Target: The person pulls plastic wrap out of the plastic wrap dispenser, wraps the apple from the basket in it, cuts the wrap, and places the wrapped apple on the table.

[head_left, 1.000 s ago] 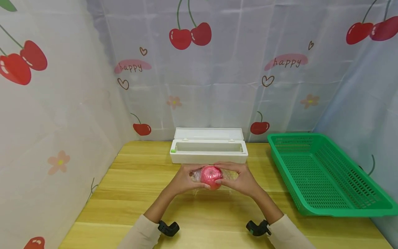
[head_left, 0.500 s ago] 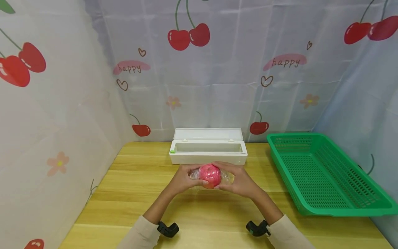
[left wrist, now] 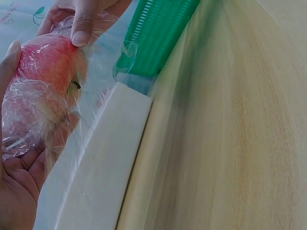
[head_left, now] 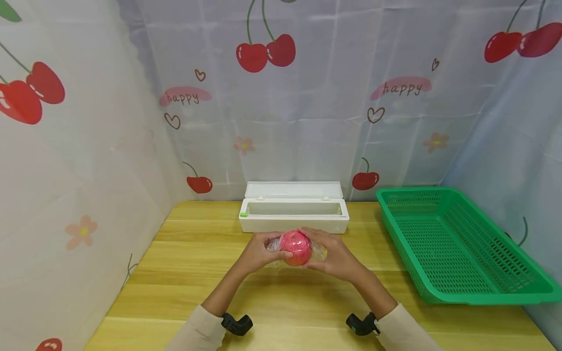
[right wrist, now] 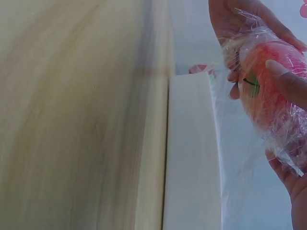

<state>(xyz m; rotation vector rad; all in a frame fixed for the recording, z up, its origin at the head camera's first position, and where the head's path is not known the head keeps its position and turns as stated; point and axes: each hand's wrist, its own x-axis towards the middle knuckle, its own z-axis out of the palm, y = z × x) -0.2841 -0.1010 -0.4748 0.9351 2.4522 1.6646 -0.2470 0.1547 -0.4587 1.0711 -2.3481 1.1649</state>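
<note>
A red apple point(head_left: 296, 247) with a dark stem is wrapped in clear cling film point(left wrist: 33, 108), which bunches at both sides. Both hands hold it above the wooden table, in front of the white box. My left hand point(head_left: 258, 254) grips the left side, thumb across the front and fingers behind. On the right side, my right hand point(head_left: 337, 257) holds apple and film between thumb and fingers. In the right wrist view the stem of the apple point(right wrist: 266, 93) shows through the film, and a loose film end sticks up near the far hand.
Behind the hands stands a long white box point(head_left: 294, 224), its hinged lid point(head_left: 294, 189) raised, a green piece at its left front. A green plastic basket point(head_left: 465, 258) is on the right. Printed curtains point(head_left: 303, 131) enclose the table point(head_left: 193, 273).
The apple has shifted slightly left and turned a little in the hands. The right thumb has slid from its front to its lower right edge. The side film looks more gathered.
</note>
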